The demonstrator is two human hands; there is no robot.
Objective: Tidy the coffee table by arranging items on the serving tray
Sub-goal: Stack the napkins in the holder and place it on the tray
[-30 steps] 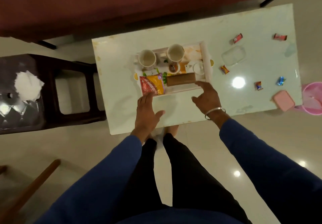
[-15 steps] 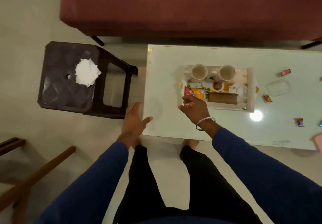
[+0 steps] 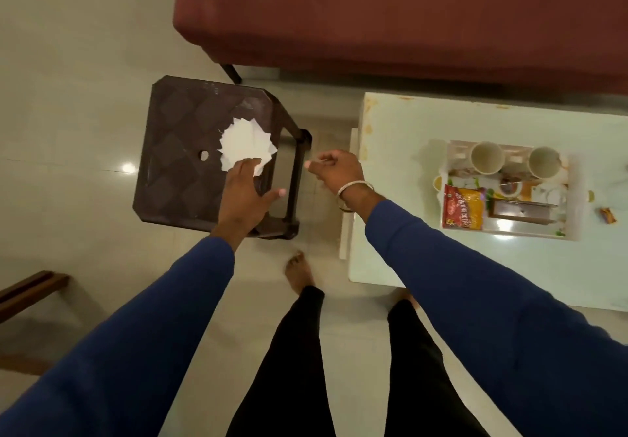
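On the dark brown plastic stool (image 3: 190, 151) to the left of the coffee table (image 3: 407, 164), a fanned stack of white paper napkins (image 3: 245, 142) is lying, and the left hand (image 3: 243, 195) is reaching onto its near edge. That hand's fingers are lying fairly straight across the napkins' lower corner with the thumb spread out to the right; whether they are actually pinching a sheet cannot be told from this head view. The right hand (image 3: 334, 168) is hovering in the gap between stool and table, above the floor, its fingers curled in loosely and holding nothing visible; a silver bangle (image 3: 353, 188) is sitting on that wrist. Both arms are wearing blue sleeves.

Over on the pale coffee table, the white serving tray (image 3: 574, 198) is sitting well apart from the stool. It is carrying two empty cream cups (image 3: 486, 158) side by side along its far edge, a red-and-yellow snack packet (image 3: 463, 207) at its near left corner, and a brown rectangular box (image 3: 521, 212) just beside the packet. A small wrapped candy (image 3: 607, 215) is lying on the table just right of the tray. Beyond both pieces of furniture a maroon sofa (image 3: 407, 11) is filling the top of the view, and a bare foot (image 3: 299, 273) is standing on the tiled floor.
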